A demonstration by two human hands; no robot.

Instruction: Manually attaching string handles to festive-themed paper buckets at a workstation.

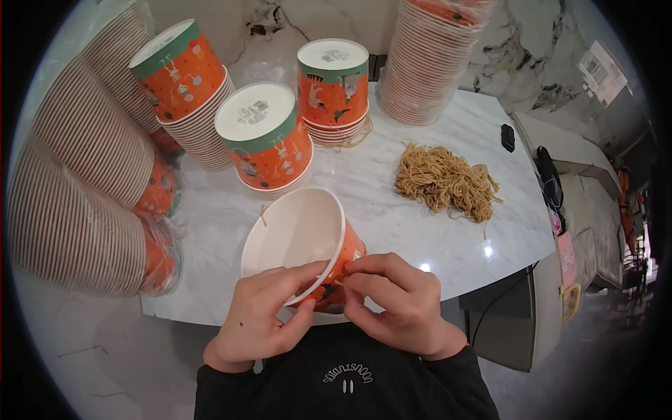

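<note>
An orange paper bucket (pixel 297 227) with a white inside tilts at the table's near edge, its mouth facing up and left. My left hand (pixel 266 315) is closed on its near rim, fingers over the edge and thumb against the outer wall. My right hand (pixel 395 301) pinches at the printed outside just below the rim; a pale bit shows at the fingertips, too small to make out. A short tan cord end (pixel 264 215) sticks out by the bucket's far left rim. A heap of tan cords (pixel 448 182) lies beyond my right hand.
Upside-down stacks of orange and green buckets stand beyond: a near stack (pixel 269 150), a back stack (pixel 333 91) with cord around its base, and a left stack (pixel 180 84). Plastic-wrapped bucket columns (pixel 77 217) crowd the left. Another wrapped column (pixel 430 63) stands at the back. A black object (pixel 507 138) lies far right.
</note>
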